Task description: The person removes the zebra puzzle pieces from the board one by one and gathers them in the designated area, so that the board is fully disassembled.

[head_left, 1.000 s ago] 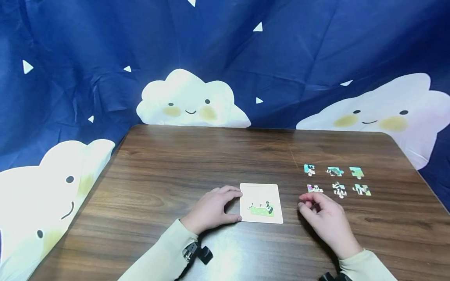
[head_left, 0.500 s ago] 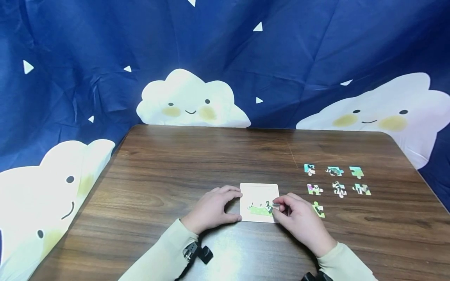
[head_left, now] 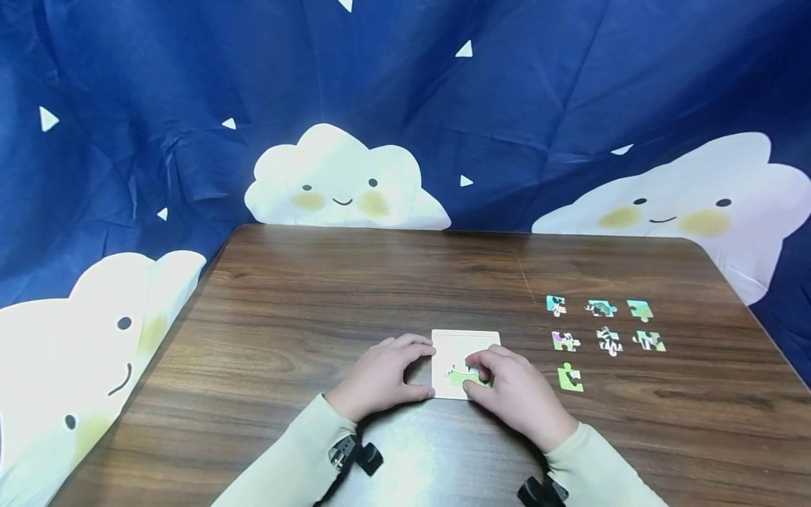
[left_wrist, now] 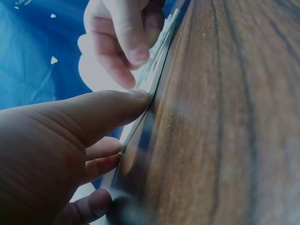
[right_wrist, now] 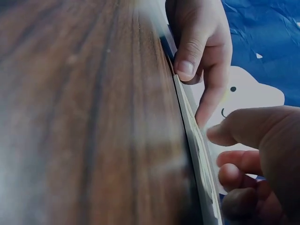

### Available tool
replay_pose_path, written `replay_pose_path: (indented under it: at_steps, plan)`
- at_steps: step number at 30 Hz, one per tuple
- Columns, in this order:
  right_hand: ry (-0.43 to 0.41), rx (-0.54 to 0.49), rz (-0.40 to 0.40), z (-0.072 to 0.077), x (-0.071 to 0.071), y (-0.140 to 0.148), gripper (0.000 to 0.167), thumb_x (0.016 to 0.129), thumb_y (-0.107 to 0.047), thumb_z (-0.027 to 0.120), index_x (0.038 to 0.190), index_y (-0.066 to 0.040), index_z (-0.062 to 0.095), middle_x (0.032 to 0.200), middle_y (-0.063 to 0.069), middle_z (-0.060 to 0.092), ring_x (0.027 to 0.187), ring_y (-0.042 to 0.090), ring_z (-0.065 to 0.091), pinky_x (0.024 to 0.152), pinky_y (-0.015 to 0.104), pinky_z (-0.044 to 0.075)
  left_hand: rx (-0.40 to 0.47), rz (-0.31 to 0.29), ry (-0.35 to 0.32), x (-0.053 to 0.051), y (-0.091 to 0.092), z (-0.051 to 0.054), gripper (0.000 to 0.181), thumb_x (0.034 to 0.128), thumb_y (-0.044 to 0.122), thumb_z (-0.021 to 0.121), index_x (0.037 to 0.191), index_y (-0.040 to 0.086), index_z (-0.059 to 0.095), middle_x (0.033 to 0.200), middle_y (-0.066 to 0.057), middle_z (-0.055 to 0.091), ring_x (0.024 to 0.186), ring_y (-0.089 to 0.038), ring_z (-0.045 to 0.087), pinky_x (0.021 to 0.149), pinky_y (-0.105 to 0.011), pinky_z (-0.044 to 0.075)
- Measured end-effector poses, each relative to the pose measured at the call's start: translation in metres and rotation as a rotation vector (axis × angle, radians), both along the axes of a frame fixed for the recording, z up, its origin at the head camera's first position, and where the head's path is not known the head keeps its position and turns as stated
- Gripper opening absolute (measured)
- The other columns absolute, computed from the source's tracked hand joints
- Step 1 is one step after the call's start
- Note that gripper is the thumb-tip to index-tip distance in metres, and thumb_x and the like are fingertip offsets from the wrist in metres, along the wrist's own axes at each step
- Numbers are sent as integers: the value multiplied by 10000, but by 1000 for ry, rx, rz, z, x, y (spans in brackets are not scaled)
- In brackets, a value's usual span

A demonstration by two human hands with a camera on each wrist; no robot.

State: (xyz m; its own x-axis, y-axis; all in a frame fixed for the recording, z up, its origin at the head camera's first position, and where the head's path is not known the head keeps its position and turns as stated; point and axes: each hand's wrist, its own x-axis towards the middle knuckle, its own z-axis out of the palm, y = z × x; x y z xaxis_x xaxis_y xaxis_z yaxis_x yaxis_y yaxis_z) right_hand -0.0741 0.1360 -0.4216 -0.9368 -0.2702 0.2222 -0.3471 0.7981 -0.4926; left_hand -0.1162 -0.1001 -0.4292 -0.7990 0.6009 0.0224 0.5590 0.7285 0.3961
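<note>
A small pale square puzzle tray (head_left: 446,339) lies on the table, with green jigsaw pieces (head_left: 457,378) along its lower part. My left hand (head_left: 386,377) holds the tray's left edge, thumb at the near corner and fingers at the far one. Over the tray's right half hovers my right hand (head_left: 516,391), fingers bent and thumb low over the green pieces. In the right wrist view a gap parts its thumb and fingers (right_wrist: 241,161), and nothing shows between them. Whether its fingertips touch the pieces is hard to see; the hand hides the tray's right part.
Several loose jigsaw pieces (head_left: 565,341) lie in rows on the brown wooden table (head_left: 355,289), right of the tray. The nearest green piece (head_left: 570,378) is just beyond the right hand. A blue cloth (head_left: 393,77) with clouds hangs behind the table.
My right hand has moved left from beside the loose pieces to over the tray, uncovering the nearest green piece. My left hand stays at the tray's left edge.
</note>
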Motion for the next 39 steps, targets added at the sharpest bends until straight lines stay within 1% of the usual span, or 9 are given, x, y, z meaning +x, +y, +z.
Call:
replay_pose_path:
  at_steps: [3, 6, 10, 17, 23, 26, 30, 33, 39]
  plan:
    - [-42, 43, 3, 1, -2, -3, 184, 778, -209, 766, 942, -130, 739, 741, -112, 479, 672, 47, 453, 630, 271, 431, 1, -1, 2, 0, 0, -1, 643, 819, 499, 763, 1381, 224, 613, 1434, 95, 540, 1248, -187, 546, 1020, -403, 455]
    - [-67, 54, -1, 1, -3, -4, 164, 774, -200, 757, 922, -135, 727, 732, -105, 477, 672, 60, 458, 637, 279, 428, 5, -2, 6, 0, 0, -2, 640, 818, 498, 764, 1377, 222, 616, 1430, 100, 543, 1245, -186, 548, 1018, -402, 456]
    - [-90, 31, -13, -1, -5, -3, 148, 768, -197, 764, 879, -169, 670, 725, -103, 469, 645, 59, 440, 613, 269, 401, 15, -5, 10, 0, 0, -2, 636, 818, 496, 766, 1373, 222, 618, 1424, 101, 546, 1245, -188, 550, 1020, -407, 455]
    - [-104, -33, -27, -3, -4, -1, 259, 730, -202, 799, 854, -233, 575, 766, -101, 489, 630, 64, 435, 576, 255, 371, 13, -4, 10, 0, -1, -1, 642, 817, 494, 768, 1376, 218, 616, 1429, 90, 546, 1247, -192, 550, 1024, -412, 452]
    - [-70, -74, -18, -4, -3, -1, 227, 745, -159, 808, 871, -231, 633, 793, -124, 546, 698, 59, 510, 637, 277, 433, 11, -8, 11, 0, -1, -1, 644, 815, 496, 769, 1376, 218, 616, 1425, 92, 548, 1246, -192, 552, 1028, -405, 448]
    - [-42, -114, 5, -5, -3, -1, 193, 774, -118, 786, 885, -231, 675, 801, -139, 585, 732, 50, 549, 672, 281, 462, 13, -11, 18, -1, -1, -2, 642, 815, 499, 768, 1374, 220, 618, 1420, 97, 551, 1243, -188, 553, 1026, -402, 450]
    - [15, -213, 75, -6, -2, 0, 170, 832, -72, 762, 933, -201, 717, 809, -158, 607, 677, 11, 521, 618, 236, 454, 11, -12, 29, -1, -2, -3, 644, 816, 503, 767, 1374, 216, 618, 1421, 98, 551, 1243, -188, 553, 1023, -399, 452]
    - [70, -270, 119, -7, -1, 4, 160, 849, -66, 770, 971, -163, 735, 786, -176, 574, 621, -13, 461, 550, 204, 412, 7, -10, 26, -1, -1, -2, 645, 819, 503, 765, 1377, 216, 615, 1423, 102, 548, 1246, -188, 550, 1023, -400, 453]
    - [152, -305, 130, -8, 2, 16, 185, 830, -31, 786, 974, -143, 760, 806, -169, 585, 627, -15, 463, 549, 157, 389, -10, -3, 13, 0, 0, -1, 641, 819, 506, 763, 1377, 227, 613, 1428, 115, 541, 1250, -184, 546, 1016, -401, 459]
